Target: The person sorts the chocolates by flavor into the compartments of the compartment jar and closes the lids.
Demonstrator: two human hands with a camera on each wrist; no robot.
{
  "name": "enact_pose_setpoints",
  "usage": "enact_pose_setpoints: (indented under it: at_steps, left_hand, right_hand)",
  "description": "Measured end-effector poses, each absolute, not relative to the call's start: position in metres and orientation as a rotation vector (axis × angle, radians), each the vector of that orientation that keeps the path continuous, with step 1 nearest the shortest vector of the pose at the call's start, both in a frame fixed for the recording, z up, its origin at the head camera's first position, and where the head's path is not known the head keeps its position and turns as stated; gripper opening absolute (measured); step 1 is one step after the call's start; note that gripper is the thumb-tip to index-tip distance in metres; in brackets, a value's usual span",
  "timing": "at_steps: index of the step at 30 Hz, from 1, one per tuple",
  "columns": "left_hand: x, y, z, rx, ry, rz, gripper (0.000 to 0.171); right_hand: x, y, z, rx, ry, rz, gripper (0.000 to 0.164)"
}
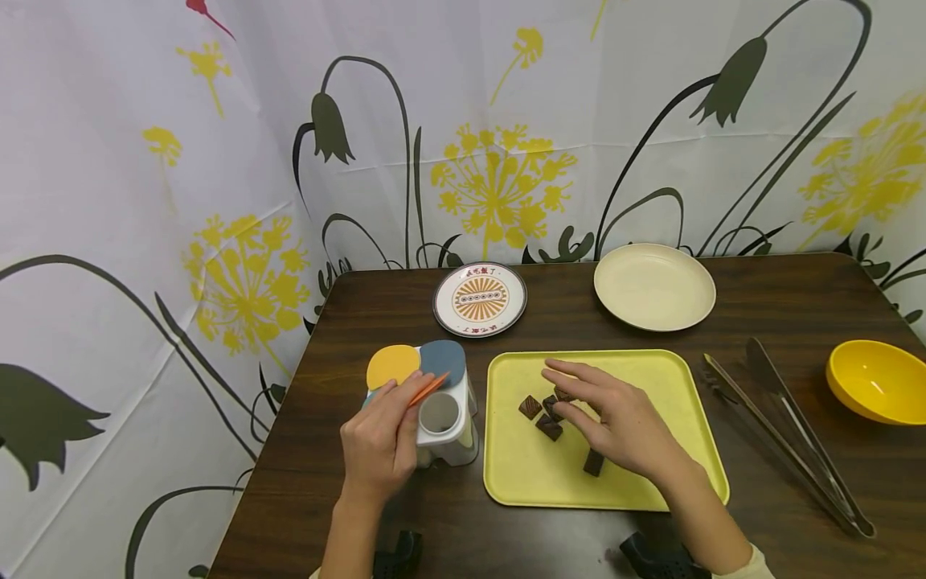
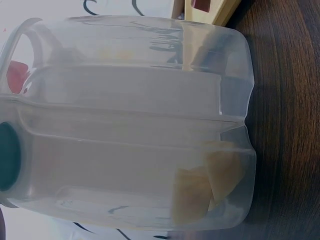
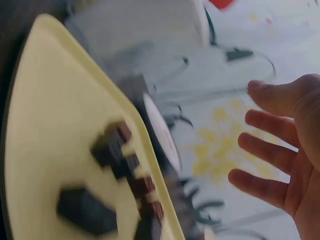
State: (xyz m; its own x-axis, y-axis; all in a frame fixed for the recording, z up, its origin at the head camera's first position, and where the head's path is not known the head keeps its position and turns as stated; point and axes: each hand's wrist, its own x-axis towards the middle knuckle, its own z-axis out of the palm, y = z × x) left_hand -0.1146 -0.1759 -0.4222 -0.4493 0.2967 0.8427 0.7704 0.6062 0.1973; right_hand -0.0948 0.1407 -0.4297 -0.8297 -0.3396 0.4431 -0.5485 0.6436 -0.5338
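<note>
My left hand (image 1: 379, 438) pinches an orange lid (image 1: 430, 389), tilted up beside a round opening of a white, clear-walled compartment container (image 1: 456, 450). Yellow (image 1: 393, 366) and blue (image 1: 443, 360) lids cover other openings. Pale, flat pieces (image 2: 192, 192) lie at the bottom of one compartment in the left wrist view. My right hand (image 1: 622, 422) hovers with fingers spread over a yellow tray (image 1: 521, 482), holding nothing. Several dark chocolate-like pieces (image 1: 550, 428) lie on the tray, partly hidden by that hand; one longer piece (image 1: 593, 462) sits below it.
Behind the container stands a patterned plate (image 1: 481, 299), and a cream plate (image 1: 654, 288) is at the back right. Metal tongs (image 1: 803, 438) lie right of the tray, near a yellow bowl (image 1: 877, 382). A flowered curtain (image 1: 499, 104) borders the table's back edge.
</note>
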Motion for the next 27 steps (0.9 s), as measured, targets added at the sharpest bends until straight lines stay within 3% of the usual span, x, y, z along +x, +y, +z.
enact_pose_setpoints:
  at_steps: [18, 27]
  left_hand:
    - [-0.116, -0.176, -0.422, -0.836, -2.014, -0.745, 0.034]
    - [-0.115, -0.176, -0.423, -0.831, -2.015, -0.749, 0.034]
  right_hand:
    - [-0.054, 0.281, -0.462, -0.016, -2.692, 0.812, 0.073]
    - [-0.037, 0.314, -0.482, -0.343, -2.811, 0.64, 0.085]
